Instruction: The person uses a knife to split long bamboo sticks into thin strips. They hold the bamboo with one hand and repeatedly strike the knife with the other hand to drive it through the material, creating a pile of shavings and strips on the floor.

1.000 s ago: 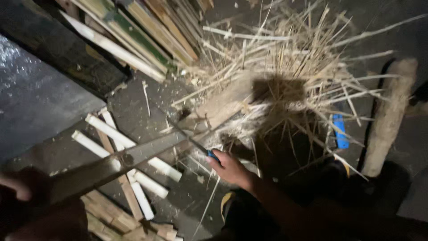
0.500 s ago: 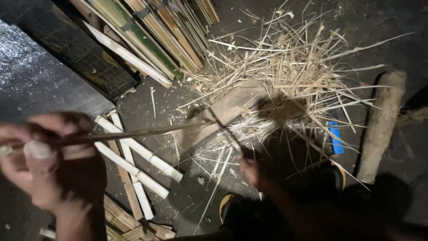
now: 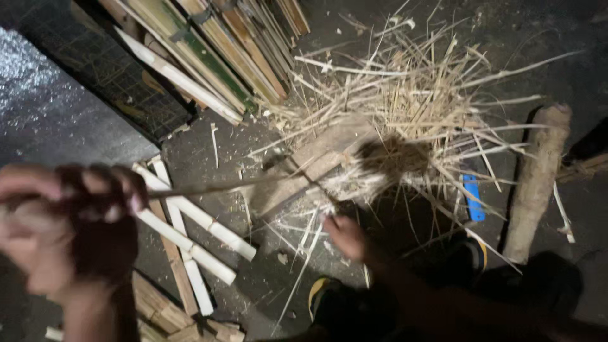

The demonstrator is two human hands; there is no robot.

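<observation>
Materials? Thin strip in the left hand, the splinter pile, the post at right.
Strip: looks like split bamboo, thin, pale tan, unfinished; blurred, so unsure.
Splinter pile: dry straw-coloured slivers, probably bamboo offcuts.
Post: raw wood, rough, grey-brown, round like a log.
Left hand grips the strip.
</observation>
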